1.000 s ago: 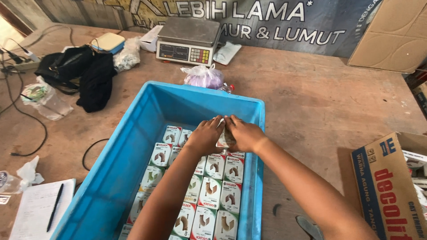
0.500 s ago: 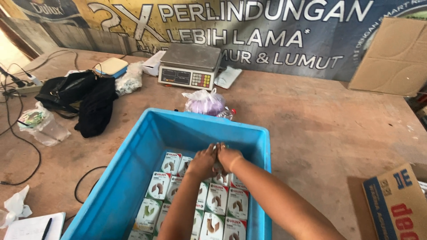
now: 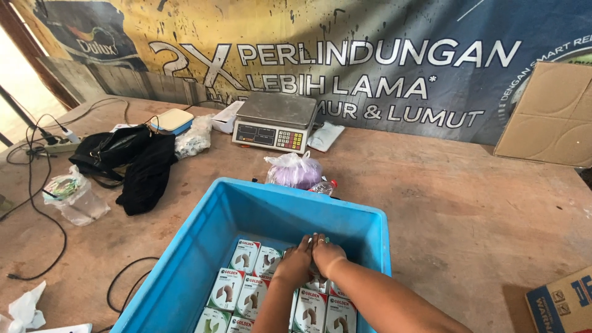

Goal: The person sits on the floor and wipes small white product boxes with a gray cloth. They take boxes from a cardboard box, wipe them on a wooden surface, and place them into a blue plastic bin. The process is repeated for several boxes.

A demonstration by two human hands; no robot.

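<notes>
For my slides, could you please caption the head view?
Both hands, left hand and right hand, press small boxes into a blue crate on a wooden table.

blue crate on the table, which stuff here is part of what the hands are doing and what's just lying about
In use:
blue crate
small boxes packed in rows inside it
left hand and right hand, pressed together on the boxes

Lying about:
weighing scale
black bag
purple plastic bag
cardboard sheet
cables

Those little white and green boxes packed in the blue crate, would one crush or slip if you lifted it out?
The small boxes look like thin cardboard, so probably light and dentable if squeezed. Flat sides should grip easily and won't roll. They sit tightly in rows in the blue crate, so prying one free may be fiddly; both hands, left hand and right hand, press together there.
</notes>
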